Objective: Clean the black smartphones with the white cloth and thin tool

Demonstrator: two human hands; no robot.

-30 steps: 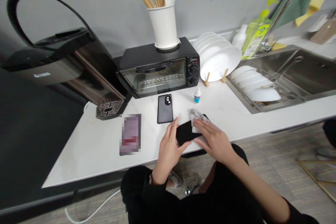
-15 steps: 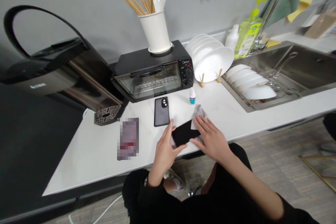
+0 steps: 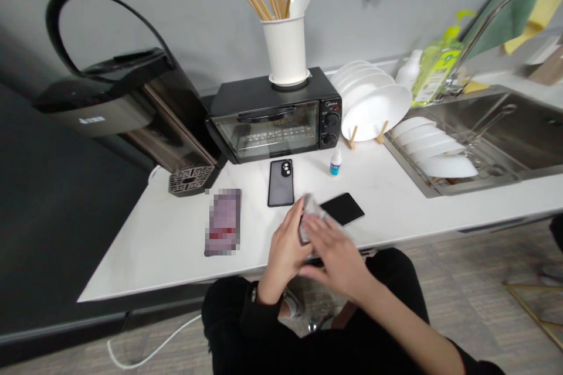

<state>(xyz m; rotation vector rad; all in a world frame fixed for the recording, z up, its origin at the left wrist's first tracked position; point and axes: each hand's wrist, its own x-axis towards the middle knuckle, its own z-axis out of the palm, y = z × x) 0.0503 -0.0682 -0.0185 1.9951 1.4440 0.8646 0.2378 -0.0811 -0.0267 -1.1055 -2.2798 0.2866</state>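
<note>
A black smartphone [image 3: 346,208] lies face up and slanted near the front edge of the white counter. My left hand [image 3: 285,252] grips its near left end between thumb and fingers. Under the fingers of my right hand [image 3: 341,259] a thin grey cloth [image 3: 313,206] is pressed onto the phone's left part, which the cloth and hands hide. My right hand is slightly blurred. Just beyond lies a dark-rimmed phone case [image 3: 280,184] with camera holes. A small white bottle with a blue label [image 3: 335,164] stands upright behind the phone.
Left of my hands lies a pixelated flat purplish object [image 3: 223,224]. A black toaster oven [image 3: 272,120] bears a white holder [image 3: 285,53] with chopsticks and a spoon. A dark appliance [image 3: 176,123] stands left; plates [image 3: 378,111] and a sink [image 3: 422,187] are right.
My right hand has slid the cloth from the phone's right end to its left end, baring the right end. The camera view has shifted a little left.
</note>
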